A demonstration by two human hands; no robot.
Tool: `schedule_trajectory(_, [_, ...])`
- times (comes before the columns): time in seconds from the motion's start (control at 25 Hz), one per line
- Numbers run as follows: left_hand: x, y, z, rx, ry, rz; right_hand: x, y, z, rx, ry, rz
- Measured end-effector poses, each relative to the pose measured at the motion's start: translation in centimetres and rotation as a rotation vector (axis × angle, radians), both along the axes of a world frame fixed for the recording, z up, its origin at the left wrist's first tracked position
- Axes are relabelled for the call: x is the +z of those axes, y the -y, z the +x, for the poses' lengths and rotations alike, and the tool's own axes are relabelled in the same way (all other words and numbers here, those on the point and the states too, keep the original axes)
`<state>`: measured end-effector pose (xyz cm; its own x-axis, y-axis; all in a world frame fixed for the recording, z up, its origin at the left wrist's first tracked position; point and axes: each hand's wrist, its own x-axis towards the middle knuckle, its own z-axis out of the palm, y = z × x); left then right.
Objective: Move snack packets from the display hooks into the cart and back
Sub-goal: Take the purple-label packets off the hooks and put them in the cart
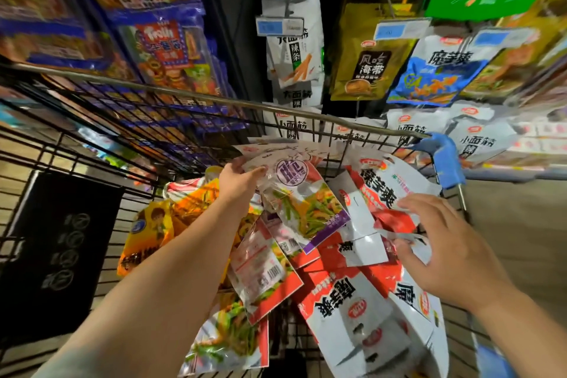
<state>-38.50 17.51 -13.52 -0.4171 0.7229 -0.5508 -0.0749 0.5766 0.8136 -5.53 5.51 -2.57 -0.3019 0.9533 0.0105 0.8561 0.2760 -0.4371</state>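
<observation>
While the left hand (242, 181) reaches over the middle of the wire cart (184, 95), its thumb and curled fingers pinch the top edges of a small fan of packets, the front one a purple-edged packet (306, 209) printed with green vegetables. This bunch is tilted, its lower end lying against the heap inside the cart. The right hand (441, 245) is spread wide with fairly straight fingers, palm down, over the red-and-white packets (346, 307) on the cart's right side; its fingertips touch the top one and it grips nothing. An orange packet (153, 233) lies at the left of the heap, under the left forearm. Beyond the cart's far rim, on the display, hang a column of white packets (294, 52), a gold packet (368, 67) and a blue-and-white packet (438, 77), with a price tag (279, 27) in front of the white ones. A blue plastic corner piece (445, 156) caps the cart's far right corner.
</observation>
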Motion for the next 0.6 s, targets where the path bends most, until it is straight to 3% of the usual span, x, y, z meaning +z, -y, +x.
schedule_trajectory(0.24, [0.5, 0.4, 0.5, -0.018, -0.093, 0.049, 0.5, 0.0, -0.5, -0.004, 0.007, 0.007])
schedule_trajectory(0.4, [0.9, 2.2, 0.7, -0.162, 0.055, 0.104, 0.5, -0.1, -0.5, -0.011, 0.015, -0.024])
schedule_trajectory(0.6, [1.1, 4.0, 1.6, -0.210, 0.078, 0.148, 0.4, 0.0, -0.3, 0.001, 0.024, 0.000])
